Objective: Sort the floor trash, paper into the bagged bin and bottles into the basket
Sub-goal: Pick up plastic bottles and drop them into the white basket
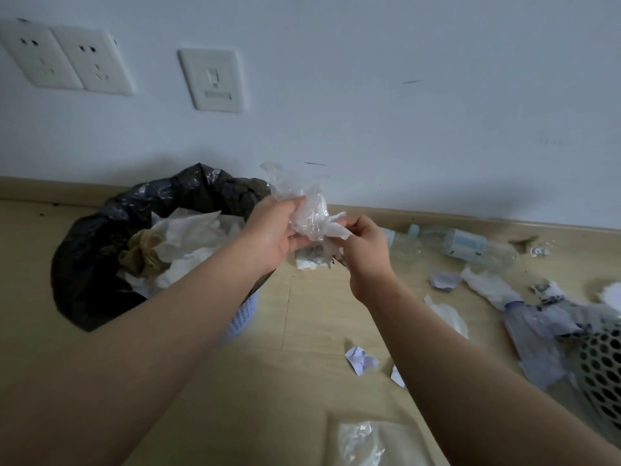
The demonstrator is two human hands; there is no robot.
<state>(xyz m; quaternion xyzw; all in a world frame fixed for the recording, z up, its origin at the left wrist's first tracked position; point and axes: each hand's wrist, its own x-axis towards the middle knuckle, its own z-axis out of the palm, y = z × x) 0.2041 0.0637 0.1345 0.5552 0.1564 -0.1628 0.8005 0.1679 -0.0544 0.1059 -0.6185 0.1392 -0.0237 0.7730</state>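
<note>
Left hand (274,230): fingers curled round a crumpled wad (307,210) of clear wrap and tissue. Right hand (364,250) pinches its white tail, probably to compact it before the drop. The wad is held in the air just right of the bagged bin (84,247). A bottle (470,245) lies by the wall, unsorted.
</note>
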